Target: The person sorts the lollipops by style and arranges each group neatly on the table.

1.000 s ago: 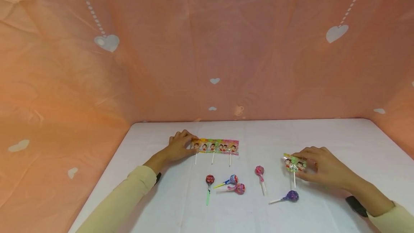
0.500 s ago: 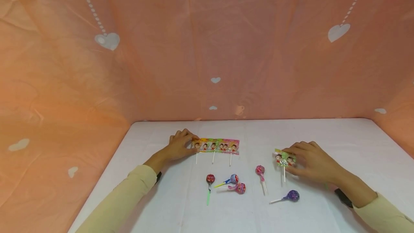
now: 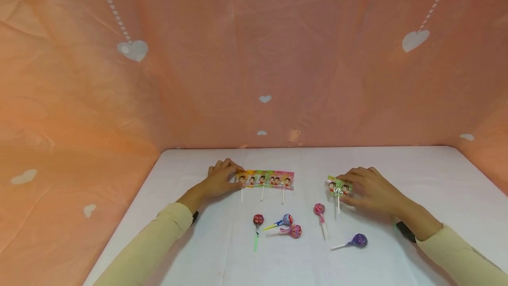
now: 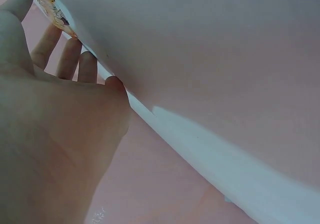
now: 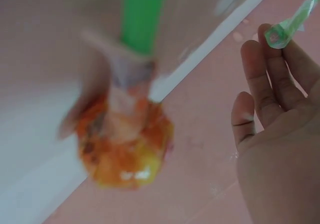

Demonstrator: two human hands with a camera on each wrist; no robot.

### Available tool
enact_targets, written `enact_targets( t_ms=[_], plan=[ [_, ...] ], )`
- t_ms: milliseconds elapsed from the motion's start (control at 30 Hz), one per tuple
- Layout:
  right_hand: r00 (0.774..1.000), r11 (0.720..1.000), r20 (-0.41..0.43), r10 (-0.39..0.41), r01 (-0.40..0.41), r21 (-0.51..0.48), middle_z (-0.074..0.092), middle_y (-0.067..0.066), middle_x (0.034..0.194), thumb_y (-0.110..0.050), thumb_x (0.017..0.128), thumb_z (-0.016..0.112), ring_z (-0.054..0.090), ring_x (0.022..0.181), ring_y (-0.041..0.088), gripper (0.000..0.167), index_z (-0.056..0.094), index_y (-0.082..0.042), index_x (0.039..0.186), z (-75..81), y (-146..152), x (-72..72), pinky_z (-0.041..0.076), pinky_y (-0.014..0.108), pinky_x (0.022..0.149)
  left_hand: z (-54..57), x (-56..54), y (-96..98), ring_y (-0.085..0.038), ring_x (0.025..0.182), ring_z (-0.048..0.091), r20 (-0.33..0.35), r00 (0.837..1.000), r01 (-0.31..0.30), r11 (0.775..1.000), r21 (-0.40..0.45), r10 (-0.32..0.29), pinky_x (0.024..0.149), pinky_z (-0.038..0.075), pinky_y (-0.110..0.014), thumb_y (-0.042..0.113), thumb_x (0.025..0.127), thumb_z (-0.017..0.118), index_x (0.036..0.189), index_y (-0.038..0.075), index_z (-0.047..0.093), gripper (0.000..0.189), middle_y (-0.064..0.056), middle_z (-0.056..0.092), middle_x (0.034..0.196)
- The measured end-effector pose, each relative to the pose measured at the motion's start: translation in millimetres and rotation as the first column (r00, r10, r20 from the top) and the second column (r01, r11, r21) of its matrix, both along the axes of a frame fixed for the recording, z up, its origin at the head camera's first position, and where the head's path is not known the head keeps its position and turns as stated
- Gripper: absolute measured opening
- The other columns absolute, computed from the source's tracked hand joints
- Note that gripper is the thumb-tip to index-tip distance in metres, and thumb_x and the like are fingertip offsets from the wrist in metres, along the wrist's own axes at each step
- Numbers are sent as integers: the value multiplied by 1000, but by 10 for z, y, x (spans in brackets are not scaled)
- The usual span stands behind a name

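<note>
In the head view my left hand (image 3: 221, 180) pinches the left edge of an orange-wrapped flat lollipop (image 3: 247, 178). A green-wrapped lollipop (image 3: 262, 178) and a pink-wrapped lollipop (image 3: 282, 180) adjoin it in a row, sticks pointing toward me. My right hand (image 3: 369, 191) holds another flat lollipop in a green wrapper (image 3: 336, 186) by its right side, to the right of that row. Its green wrapper (image 4: 55, 14) counterpart at left shows only as an orange corner in the left wrist view. Between the right fingers, the green lollipop (image 5: 280, 35) appears edge-on in the right wrist view.
Round lollipops lie nearer me on the white table (image 3: 190, 255): red (image 3: 258, 220), blue (image 3: 287, 220), pink (image 3: 294, 231), another pink (image 3: 319, 209) and purple (image 3: 359, 240). A blurred orange lollipop (image 5: 125, 149) looms close to the right wrist camera. Peach cloth (image 3: 206, 100) stands behind.
My right hand has carried the green-wrapped lollipop leftward and slightly away from me, toward the row. The left hand has stayed on the orange-wrapped lollipop.
</note>
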State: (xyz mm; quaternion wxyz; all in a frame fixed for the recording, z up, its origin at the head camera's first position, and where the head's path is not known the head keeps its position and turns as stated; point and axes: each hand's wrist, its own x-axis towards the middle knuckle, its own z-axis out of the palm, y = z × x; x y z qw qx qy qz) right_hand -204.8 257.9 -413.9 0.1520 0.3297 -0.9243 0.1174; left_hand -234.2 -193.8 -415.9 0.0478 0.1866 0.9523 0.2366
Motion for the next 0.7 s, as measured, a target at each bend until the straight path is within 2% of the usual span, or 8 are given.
enact_targets(
  t_ms=[167, 333, 700],
  plan=[
    [998, 999, 55, 1, 2, -41, 69, -6, 106, -45, 81, 78, 60, 104, 15, 50, 71, -16, 121, 16, -86, -51, 38, 37, 88, -14, -9, 0, -21, 108, 39, 8, 1000, 8, 1000, -1, -8, 89, 26, -41, 41, 91, 70, 130, 20, 61, 45, 0, 51, 120],
    [998, 997, 57, 26, -22, -72, 69, -5, 106, -45, 82, 77, 60, 104, 16, 48, 71, -16, 120, 42, -175, -120, 38, 37, 87, -4, -30, -3, -21, 109, 40, 7, 1000, 2, 1000, -8, -2, 92, 27, -42, 42, 91, 70, 131, 21, 61, 46, 0, 51, 122],
    [995, 1000, 92, 31, -30, -7, 70, -5, 104, -50, 82, 74, 60, 102, 16, 52, 70, -18, 124, 19, -374, -278, 40, 39, 86, 1, -19, 2, -21, 111, 40, 27, 1000, -15, 1000, -3, 15, 94, 27, -45, 42, 91, 71, 130, 21, 61, 46, 0, 51, 123]
  ],
)
